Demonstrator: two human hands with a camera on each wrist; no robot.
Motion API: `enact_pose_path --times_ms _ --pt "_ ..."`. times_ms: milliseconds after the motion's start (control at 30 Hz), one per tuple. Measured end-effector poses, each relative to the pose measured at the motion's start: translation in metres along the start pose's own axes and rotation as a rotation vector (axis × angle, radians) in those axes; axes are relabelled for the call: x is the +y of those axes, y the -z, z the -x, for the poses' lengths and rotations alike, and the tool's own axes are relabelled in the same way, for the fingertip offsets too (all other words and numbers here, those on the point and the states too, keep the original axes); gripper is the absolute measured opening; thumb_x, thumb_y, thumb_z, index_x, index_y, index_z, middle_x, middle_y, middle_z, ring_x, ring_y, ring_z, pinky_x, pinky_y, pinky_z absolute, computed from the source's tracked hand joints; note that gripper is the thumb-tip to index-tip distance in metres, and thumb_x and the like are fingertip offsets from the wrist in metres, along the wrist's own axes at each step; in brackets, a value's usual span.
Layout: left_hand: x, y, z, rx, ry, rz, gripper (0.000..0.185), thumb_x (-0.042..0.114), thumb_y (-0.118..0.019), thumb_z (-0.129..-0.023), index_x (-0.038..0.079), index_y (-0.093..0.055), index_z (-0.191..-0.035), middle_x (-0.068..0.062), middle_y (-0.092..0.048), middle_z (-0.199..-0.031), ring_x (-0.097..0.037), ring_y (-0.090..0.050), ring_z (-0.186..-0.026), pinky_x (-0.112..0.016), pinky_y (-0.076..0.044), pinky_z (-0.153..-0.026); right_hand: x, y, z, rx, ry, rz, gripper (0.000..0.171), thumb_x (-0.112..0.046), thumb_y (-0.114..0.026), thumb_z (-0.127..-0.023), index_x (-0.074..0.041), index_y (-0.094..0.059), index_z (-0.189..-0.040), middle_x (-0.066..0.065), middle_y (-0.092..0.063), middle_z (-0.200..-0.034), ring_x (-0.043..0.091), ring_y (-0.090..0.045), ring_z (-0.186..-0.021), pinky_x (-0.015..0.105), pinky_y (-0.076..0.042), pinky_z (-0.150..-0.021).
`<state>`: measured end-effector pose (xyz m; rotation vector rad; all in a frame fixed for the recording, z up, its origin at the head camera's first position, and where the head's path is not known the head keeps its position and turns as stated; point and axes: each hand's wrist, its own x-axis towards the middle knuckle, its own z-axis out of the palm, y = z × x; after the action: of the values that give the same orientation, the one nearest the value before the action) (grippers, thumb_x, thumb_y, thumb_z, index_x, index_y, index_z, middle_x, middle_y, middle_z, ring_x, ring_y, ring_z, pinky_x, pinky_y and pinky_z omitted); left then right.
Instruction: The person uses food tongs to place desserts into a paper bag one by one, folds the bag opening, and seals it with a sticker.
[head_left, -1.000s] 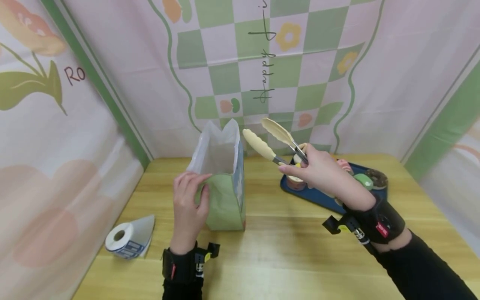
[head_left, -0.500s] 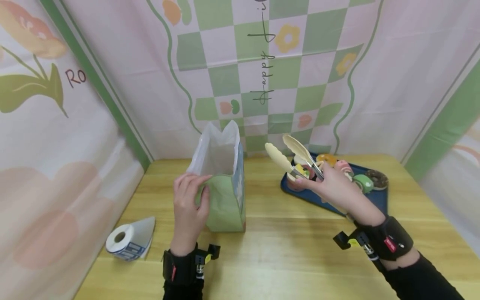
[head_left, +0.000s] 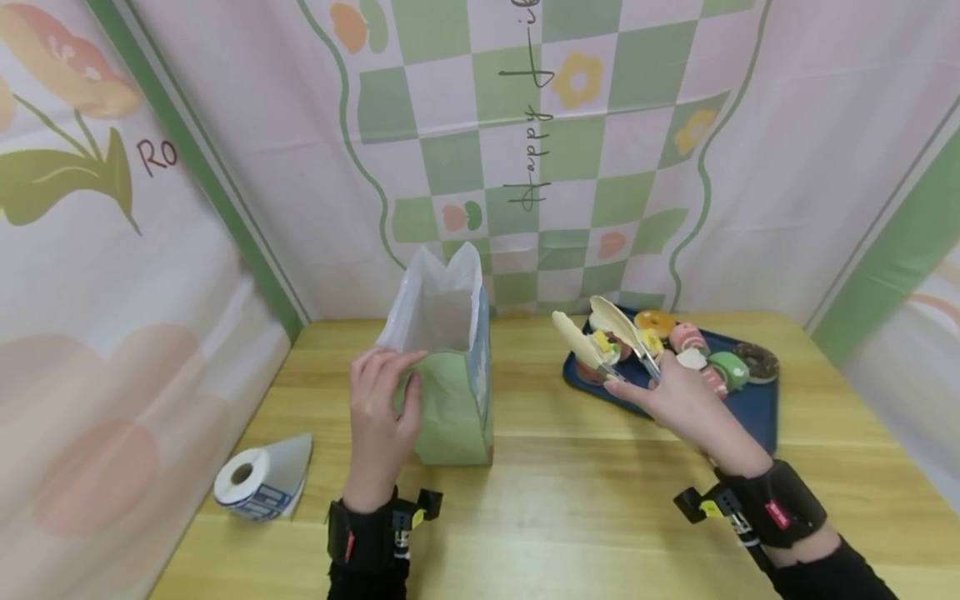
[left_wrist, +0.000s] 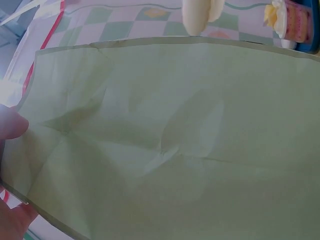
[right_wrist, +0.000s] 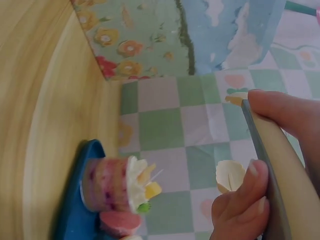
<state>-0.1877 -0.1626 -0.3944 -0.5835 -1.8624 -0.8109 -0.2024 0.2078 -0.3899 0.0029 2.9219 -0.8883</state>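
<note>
Fingers (head_left: pixel 645 392) of right hand (head_left: pixel 686 404) grip open tongs (head_left: pixel 607 333) over tray (head_left: pixel 757 404) cake (head_left: pixel 603 346); left hand (head_left: pixel 378 400) pinches paper bag (head_left: pixel 450 408). Picking step; next, close tongs squarely.

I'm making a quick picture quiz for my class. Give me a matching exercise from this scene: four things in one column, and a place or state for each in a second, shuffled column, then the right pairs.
Things:
1. paper bag
2. tongs
3. sticker roll
4. blue tray

Places or states:
A. lying at the table's near left, apart from both hands
B. held in the right hand, tips open over the cakes
C. standing upright and open, the left hand gripping its near edge
D. on the table's far right, loaded with small cakes and donuts

Pairs: 1-C, 2-B, 3-A, 4-D
</note>
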Motion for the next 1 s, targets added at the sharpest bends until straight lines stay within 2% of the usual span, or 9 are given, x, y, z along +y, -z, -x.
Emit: enact_pose_path --times_ms 167,300,433,567,700,867,1000 --pt "0.000 0.000 0.000 -0.005 0.005 -0.002 0.019 -0.001 -0.065 -0.085 0.002 -0.069 -0.104 -0.013 -0.066 -0.095 -0.034 -0.055 -0.102 -0.046 -0.040 -0.098 0.010 -0.006 -0.005 0.007 0.000 -0.001 0.091 -0.076 -0.057 -0.079 0.004 -0.043 -0.120 0.008 -0.053 -0.077 0.018 -0.052 -0.059 0.030 -0.038 -0.049" --pt "0.000 0.000 0.000 -0.006 -0.001 -0.004 0.019 0.000 -0.065 -0.085 0.002 -0.069 -0.104 -0.013 -0.066 -0.095 -0.033 -0.056 -0.102 -0.046 -0.040 -0.098 0.019 -0.013 -0.009 0.031 0.012 0.023 0.098 -0.075 -0.059 -0.080 0.009 -0.042 -0.127 0.024 -0.061 -0.100 0.025 -0.061 -0.078 0.031 -0.043 -0.057" --pt "0.000 0.000 0.001 -0.005 -0.006 -0.004 0.018 0.000 -0.065 -0.085 0.001 -0.069 -0.103 -0.014 -0.066 -0.095 -0.034 -0.056 -0.101 -0.046 -0.040 -0.098 0.028 -0.020 -0.012 0.036 0.010 0.037 0.108 -0.075 -0.059 -0.079 0.015 -0.037 -0.134 0.037 -0.057 -0.120 0.038 -0.064 -0.095 0.037 -0.049 -0.065" --pt "0.000 0.000 0.001 -0.001 -0.010 -0.003 0.018 0.000 -0.065 -0.084 0.001 -0.069 -0.102 -0.014 -0.066 -0.094 -0.034 -0.056 -0.100 -0.046 -0.040 -0.097 0.033 -0.026 -0.015 0.016 -0.027 0.045 0.118 -0.077 -0.058 -0.078 0.018 -0.028 -0.141 0.044 -0.047 -0.131 0.051 -0.058 -0.110 0.050 -0.052 -0.074" --pt "0.001 0.000 0.000 -0.002 -0.010 -0.003 0.019 -0.001 -0.065 -0.084 0.000 -0.069 -0.103 -0.014 -0.066 -0.094 -0.034 -0.056 -0.100 -0.046 -0.040 -0.098 0.036 -0.029 -0.018 -0.003 -0.072 0.074 0.128 -0.081 -0.055 -0.077 0.021 -0.017 -0.144 0.049 -0.035 -0.137 0.059 -0.048 -0.119 0.061 -0.049 -0.085" --pt "0.002 0.000 -0.001 0.000 -0.009 0.001 0.019 -0.001 -0.065 -0.084 0.001 -0.069 -0.103 -0.014 -0.066 -0.094 -0.035 -0.056 -0.101 -0.046 -0.040 -0.098 0.042 -0.031 -0.020 -0.015 -0.090 0.067 0.133 -0.083 -0.054 -0.075 0.020 -0.011 -0.146 0.049 -0.027 -0.142 0.061 -0.040 -0.125 0.065 -0.044 -0.092" --pt "0.002 0.000 -0.002 0.000 -0.006 0.003 0.019 -0.001 -0.065 -0.084 0.001 -0.069 -0.103 -0.014 -0.066 -0.094 -0.034 -0.056 -0.100 -0.046 -0.040 -0.097 0.046 -0.032 -0.021 -0.022 -0.106 0.063 0.136 -0.084 -0.055 -0.073 0.020 -0.007 -0.147 0.050 -0.025 -0.142 0.061 -0.039 -0.126 0.065 -0.044 -0.092"
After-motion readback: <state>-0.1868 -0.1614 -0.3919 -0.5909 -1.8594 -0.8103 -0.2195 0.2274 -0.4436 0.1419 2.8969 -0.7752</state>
